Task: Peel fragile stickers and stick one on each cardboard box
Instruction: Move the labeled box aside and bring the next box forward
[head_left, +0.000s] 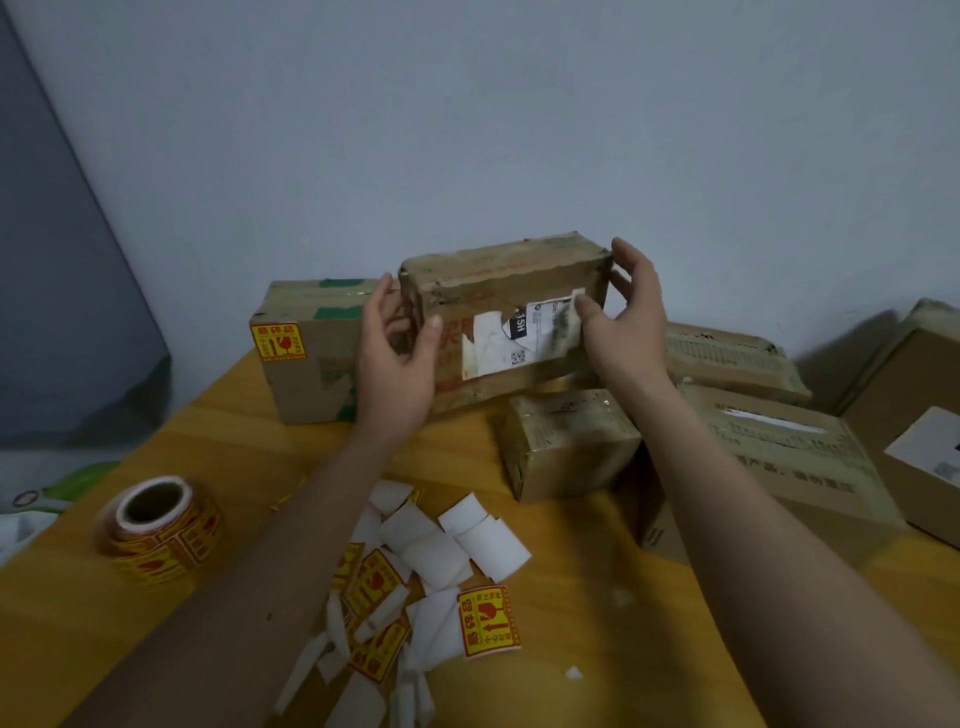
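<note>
Loose fragile stickers (488, 621) and curled white backing scraps (441, 551) lie scattered on the yellow table (597, 597) closest to the person, just in front of the worn cardboard box (501, 317) that both hands are on. That box is the thing being dealt with: it sits raised and tilted toward the person, its front face showing a torn white shipping label (519, 338) and no yellow sticker that I can see.

The left hand (397, 358) is spread against the box's left end, thumb on the front face. The right hand (621, 306) cups the right end, fingers spread over the top corner and thumb pressing near the label's edge. Neither hand pinches a sticker.

To the left of the held box stands another cardboard box (311, 353), already carrying a fragile sticker (277, 340) on its front. Below and right of the held box is a small taped box (566, 441), and further right more boxes (779, 452) are piled, none with a sticker showing. The sticker roll (156, 525) rests well to the left and nearer than the held box.

My guess is the box is being positioned for labelling. It would go best set down flat with a bare stretch of cardboard facing up, clear of the torn label and tape, so a sticker grips properly. Only then take a sticker from the pile, peel it, and press it from the centre outward.
</note>
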